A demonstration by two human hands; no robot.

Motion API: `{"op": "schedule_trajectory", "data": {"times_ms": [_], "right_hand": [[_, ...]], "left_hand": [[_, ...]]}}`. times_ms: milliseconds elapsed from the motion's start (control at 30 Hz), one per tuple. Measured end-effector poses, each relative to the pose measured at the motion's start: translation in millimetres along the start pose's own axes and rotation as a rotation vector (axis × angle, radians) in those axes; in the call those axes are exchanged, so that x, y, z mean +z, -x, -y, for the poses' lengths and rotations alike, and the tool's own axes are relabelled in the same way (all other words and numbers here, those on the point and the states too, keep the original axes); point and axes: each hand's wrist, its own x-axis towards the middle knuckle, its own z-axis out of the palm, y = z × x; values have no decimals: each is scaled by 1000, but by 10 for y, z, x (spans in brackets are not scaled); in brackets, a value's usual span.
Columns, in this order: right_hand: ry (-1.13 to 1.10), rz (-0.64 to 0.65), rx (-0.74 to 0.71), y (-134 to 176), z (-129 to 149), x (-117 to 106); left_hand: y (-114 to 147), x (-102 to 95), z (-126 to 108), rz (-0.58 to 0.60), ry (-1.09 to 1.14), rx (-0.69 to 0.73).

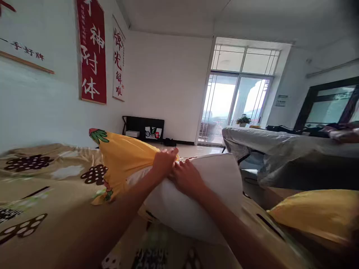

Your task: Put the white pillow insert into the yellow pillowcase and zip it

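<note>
A white pillow (pixel 218 175) lies at a slant above the bed, partly inside a yellow pillowcase (pixel 126 153) that trails off to the left. My left hand (pixel 165 162) is closed on the gathered edge of the pillowcase where it meets the pillow. Right beside it, my right hand (pixel 188 177) has its fingers curled over the pillow's upper edge, close to the opening. Whether those fingers also grip cloth of the case is hidden. Green leaf and red patterns show on the case's left corner.
Beneath is a bed with a beige patterned sheet (pixel 70 216). Another yellow pillow (pixel 316 213) lies at right. Beyond it stands a table under clear plastic (pixel 258 138), with part of a person's arm (pixel 342 135) at the far edge. A black low stand (pixel 143 125) is by the wall.
</note>
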Motion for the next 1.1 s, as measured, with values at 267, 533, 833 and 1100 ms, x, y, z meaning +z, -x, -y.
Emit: {"op": "schedule_trajectory", "data": {"times_ms": [267, 533, 833, 1100], "right_hand": [[24, 3, 175, -64, -195, 196], [119, -86, 190, 106, -73, 154], [125, -27, 251, -37, -70, 251], [80, -126, 66, 222, -191, 71]], "left_hand": [[322, 236, -52, -80, -30, 130], [803, 403, 630, -375, -107, -38], [714, 323, 47, -323, 19, 172], [1082, 521, 415, -324, 26, 188]]}}
